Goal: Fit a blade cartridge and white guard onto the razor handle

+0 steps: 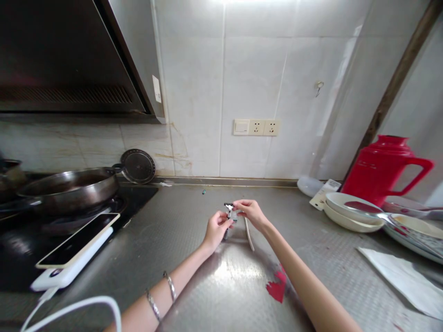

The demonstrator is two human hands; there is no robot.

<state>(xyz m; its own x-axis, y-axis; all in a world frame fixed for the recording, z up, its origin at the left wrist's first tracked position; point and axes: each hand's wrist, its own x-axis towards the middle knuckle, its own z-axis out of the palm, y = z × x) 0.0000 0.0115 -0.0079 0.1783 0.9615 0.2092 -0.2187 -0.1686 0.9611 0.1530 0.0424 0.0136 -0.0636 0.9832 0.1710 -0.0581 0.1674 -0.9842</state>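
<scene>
Both hands meet over the middle of the metal counter. My left hand point(218, 229) pinches the lower part of a small black-and-silver piece point(229, 210) with a T-shaped top; its exact kind is too small to make out. My right hand point(252, 213) has its thumb and fingers closed at the upper right side of the same piece. A clear, bluish bit shows between the fingertips, and a dark end sticks out below the left hand. Just under the right hand, a thin whitish strip point(249, 235) lies on the counter.
To the left, a phone point(79, 240) rests on a white power bank point(72, 263) with a cable, beside a steel pan point(72, 186) on the stove. A red flask point(380, 170), stacked bowls point(353, 221) and a white paper point(401, 276) stand right. A red scrap point(277, 287) lies in front.
</scene>
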